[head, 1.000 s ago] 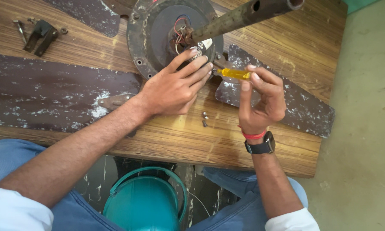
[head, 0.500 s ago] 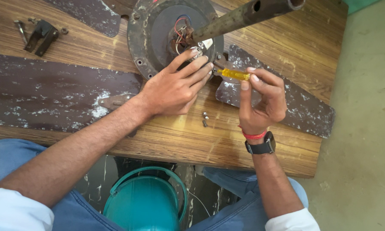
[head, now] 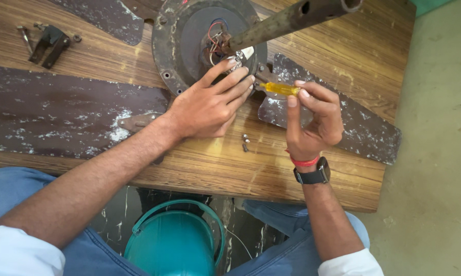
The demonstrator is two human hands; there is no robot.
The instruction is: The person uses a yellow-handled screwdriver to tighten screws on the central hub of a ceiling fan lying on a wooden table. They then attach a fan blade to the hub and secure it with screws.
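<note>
We look down on a wooden counter (head: 343,56) with a striped brown grain, its near edge just above our knees in blue jeans, and to the right of it a bare greenish-grey concrete floor (head: 440,153). A teal plastic bucket (head: 171,243) stands on the floor between our legs, below the counter edge. On the counter lies a dismantled ceiling fan: its round rusty motor housing (head: 174,46) sits near the far edge with red and blue wires showing at the hub, and a rusty down rod (head: 292,20) slants from the hub up to the right. One dark, paint-flecked blade (head: 51,117) stretches left across the counter, another blade (head: 353,122) runs off to the lower right. Our left hand (head: 207,105) lies flat, fingers spread, pressing on the near rim of the housing with nothing grasped in its grip. Our right hand (head: 312,120), with a red band and a black watch on the wrist, pinches the yellow handle of a small screwdriver (head: 279,89) between thumb and fingertips. The screwdriver lies nearly level, its long axis running right to left, the tip pointing left at the joint where the right blade meets the housing, just beside our left fingertips. Two small screws (head: 245,142) lie loose on the counter between the hands. A dark metal bracket (head: 49,45) with bolts rests at the far left.
</note>
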